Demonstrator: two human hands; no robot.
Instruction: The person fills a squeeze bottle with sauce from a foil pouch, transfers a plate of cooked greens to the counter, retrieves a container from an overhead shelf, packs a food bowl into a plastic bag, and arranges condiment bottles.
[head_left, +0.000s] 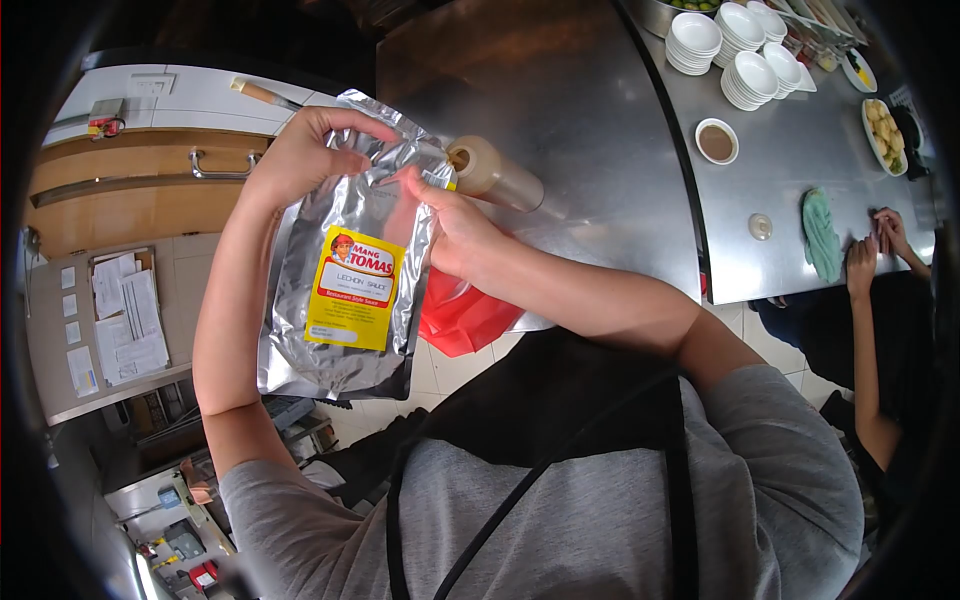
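A large silver pouch (290, 340) with a yellow Mang Tomas lechon sauce label is held up in both hands. My left hand (318, 155) grips its upper edge, fingers bent over the foil. Lower on the pouch's right side, my right hand (450, 222) pinches the foil near the corner. That corner meets the mouth of a squeeze bottle (510, 183), where brown sauce shows. The bottle is tilted on the steel table. A red plastic bag (458, 318) hangs behind the pouch, below my right hand.
Stacked white bowls (693, 42), a bowl of brown sauce (716, 142), a green cloth (821, 235) and a food plate (884, 136) are on the right counter (740, 265). Another person's hands (876, 248) rest at its edge. Papers (130, 320) lie on the left.
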